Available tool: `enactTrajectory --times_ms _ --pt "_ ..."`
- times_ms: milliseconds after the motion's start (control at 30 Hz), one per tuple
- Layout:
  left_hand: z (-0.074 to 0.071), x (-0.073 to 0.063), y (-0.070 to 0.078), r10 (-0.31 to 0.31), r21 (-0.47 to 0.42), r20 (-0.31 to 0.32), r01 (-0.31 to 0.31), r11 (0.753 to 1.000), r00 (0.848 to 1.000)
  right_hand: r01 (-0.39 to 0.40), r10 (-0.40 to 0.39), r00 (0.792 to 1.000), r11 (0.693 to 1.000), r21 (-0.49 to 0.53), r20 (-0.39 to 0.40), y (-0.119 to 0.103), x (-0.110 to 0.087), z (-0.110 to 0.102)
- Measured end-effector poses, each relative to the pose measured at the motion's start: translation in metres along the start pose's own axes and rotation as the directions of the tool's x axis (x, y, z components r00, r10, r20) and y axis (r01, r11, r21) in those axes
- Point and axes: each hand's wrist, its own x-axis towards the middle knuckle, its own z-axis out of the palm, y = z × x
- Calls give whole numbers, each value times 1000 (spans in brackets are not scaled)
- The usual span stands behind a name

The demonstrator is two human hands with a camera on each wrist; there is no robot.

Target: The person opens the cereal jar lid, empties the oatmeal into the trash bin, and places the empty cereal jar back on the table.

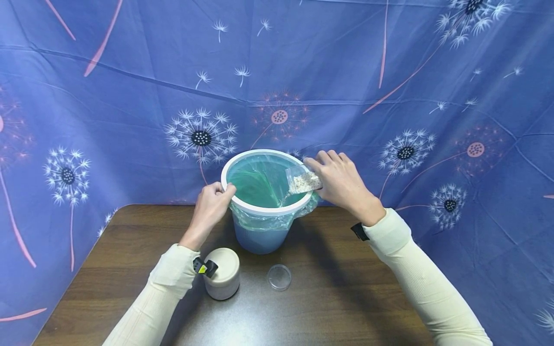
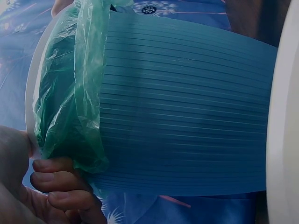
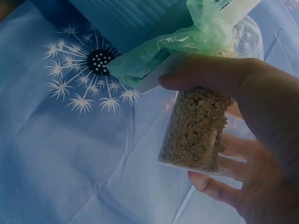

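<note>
A blue ribbed trash bin (image 1: 259, 238) stands upright on the table, lined with a green plastic bag (image 1: 251, 185) folded over its white rim (image 1: 268, 212). My left hand (image 1: 210, 204) grips that rim at the left, thumb on top and fingers curled below against the bag. On the other side my right hand (image 1: 342, 180) holds a clear jar (image 1: 296, 179) tipped over the rim, its mouth toward the inside. Pale brown flakes (image 3: 196, 130) fill part of the jar, and some fall from its mouth into the bag. The right thumb lies across the jar, with fingers behind it.
A cream canister (image 1: 227, 269) stands by my left wrist, in front of the bin. Right of it, a clear round lid (image 1: 279, 277) lies on the brown wooden table (image 1: 346, 288). A blue cloth with dandelion prints (image 1: 337, 72) hangs behind the table.
</note>
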Motion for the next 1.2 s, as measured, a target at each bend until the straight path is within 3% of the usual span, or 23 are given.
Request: enactTrajectory --times_ms 1200 --pt "1 1 -1 5 11 -4 -5 1000 1000 3 -3 1000 1000 -11 13 -1 1 0"
